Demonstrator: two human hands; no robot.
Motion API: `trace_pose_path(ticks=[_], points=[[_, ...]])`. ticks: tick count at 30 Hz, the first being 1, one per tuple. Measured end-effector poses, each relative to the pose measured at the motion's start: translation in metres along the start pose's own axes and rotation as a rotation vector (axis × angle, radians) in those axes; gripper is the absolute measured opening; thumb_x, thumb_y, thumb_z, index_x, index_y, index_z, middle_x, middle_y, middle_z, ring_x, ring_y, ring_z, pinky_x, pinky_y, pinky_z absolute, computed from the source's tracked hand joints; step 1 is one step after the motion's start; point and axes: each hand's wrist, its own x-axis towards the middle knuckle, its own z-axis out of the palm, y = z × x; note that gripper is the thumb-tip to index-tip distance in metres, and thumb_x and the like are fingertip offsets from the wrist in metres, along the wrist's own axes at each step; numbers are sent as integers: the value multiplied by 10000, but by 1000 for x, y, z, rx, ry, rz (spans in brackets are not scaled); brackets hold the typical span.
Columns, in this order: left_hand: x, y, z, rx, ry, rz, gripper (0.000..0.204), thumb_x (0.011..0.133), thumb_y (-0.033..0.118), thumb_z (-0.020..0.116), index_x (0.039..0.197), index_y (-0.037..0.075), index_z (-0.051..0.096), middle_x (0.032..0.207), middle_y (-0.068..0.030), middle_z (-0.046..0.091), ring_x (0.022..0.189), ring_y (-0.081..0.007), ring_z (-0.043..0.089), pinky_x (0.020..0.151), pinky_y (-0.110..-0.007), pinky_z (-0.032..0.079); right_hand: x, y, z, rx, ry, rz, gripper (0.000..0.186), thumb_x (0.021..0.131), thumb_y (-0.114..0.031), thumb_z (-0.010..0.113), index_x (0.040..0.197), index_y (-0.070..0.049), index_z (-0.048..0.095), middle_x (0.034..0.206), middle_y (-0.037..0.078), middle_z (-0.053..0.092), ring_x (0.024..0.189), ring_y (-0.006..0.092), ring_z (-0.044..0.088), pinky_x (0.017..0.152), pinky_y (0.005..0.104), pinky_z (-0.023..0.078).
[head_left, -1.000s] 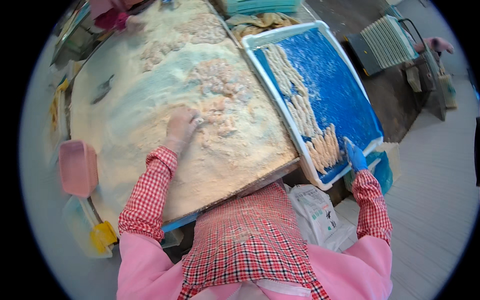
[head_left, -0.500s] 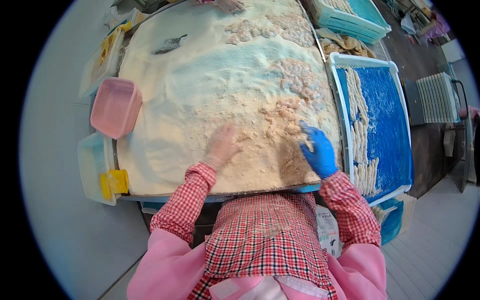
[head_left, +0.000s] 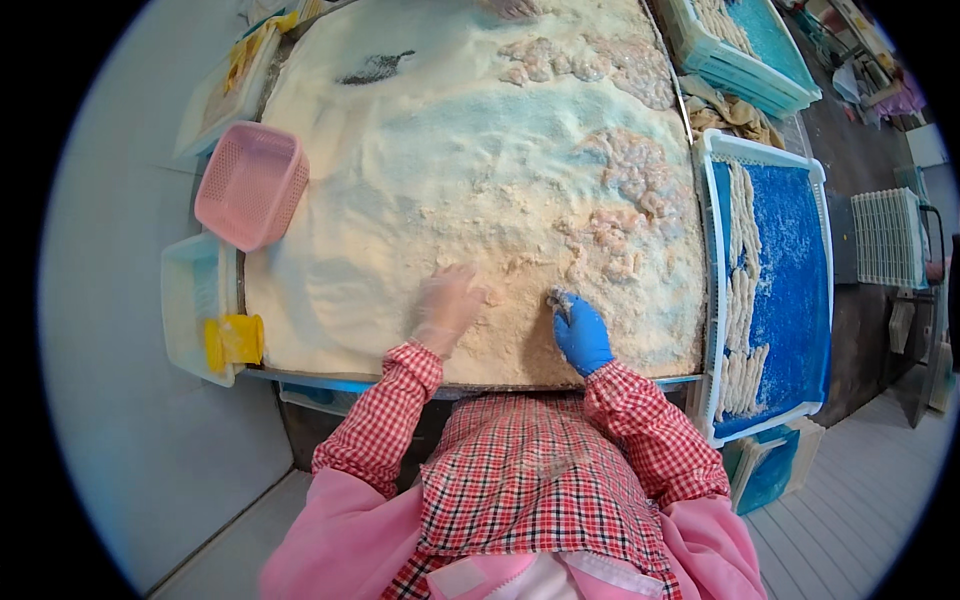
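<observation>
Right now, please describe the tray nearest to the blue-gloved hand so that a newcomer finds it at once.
Start from the powder-covered table. At its right edge, beyond the blue-gloved right hand, sits a white-rimmed tray. Its deep blue inside, with pale strips lining the left side, sets it apart from the turquoise stacked trays farther away.

Pink bskt [head_left: 283, 203] & brn cloth [head_left: 738, 116]

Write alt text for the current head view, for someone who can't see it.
A person's left hand and blue-gloved right hand are over pale powder, near pinkish lumps. To the right, a white-rimmed blue tray holds pale strips; a pink basket sits at left.
</observation>
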Motion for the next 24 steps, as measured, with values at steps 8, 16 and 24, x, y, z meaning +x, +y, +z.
trace_pose_path(ticks=[8, 16, 24], points=[[-31, 49, 50, -225, 167, 168, 275, 789, 78, 624, 1062, 69, 656, 964, -129, 622, 818, -324, 616, 671, -379, 522, 34, -15, 26, 1094, 138, 552, 230, 917, -184, 614, 1055, -1, 638, 941, 52, 670, 814, 159, 592, 740, 333, 481], [-20, 16, -6, -320, 157, 192, 385, 831, 94, 576, 1213, 84, 618, 1234, -144, 588, 1139, -329, 523, 979, -398, 416, 38, -25, 2, 1560, -66, 386, 415, 964, -298, 523, 1296, -52, 493, 1204, 117, 605, 1074, 262, 588, 953, 408, 462], [-6, 62, 91, -230, 264, 237, 535, 977, 218, 368, 1474, 48, 270, 1525, -130, 289, 1432, -259, 213, 1177, -359, 116, 15, -29, 35, 1291, -71, 221, 524, 1005, -273, 376, 1476, -78, 256, 1492, 116, 321, 1354, 231, 341, 1115, 374, 296]])
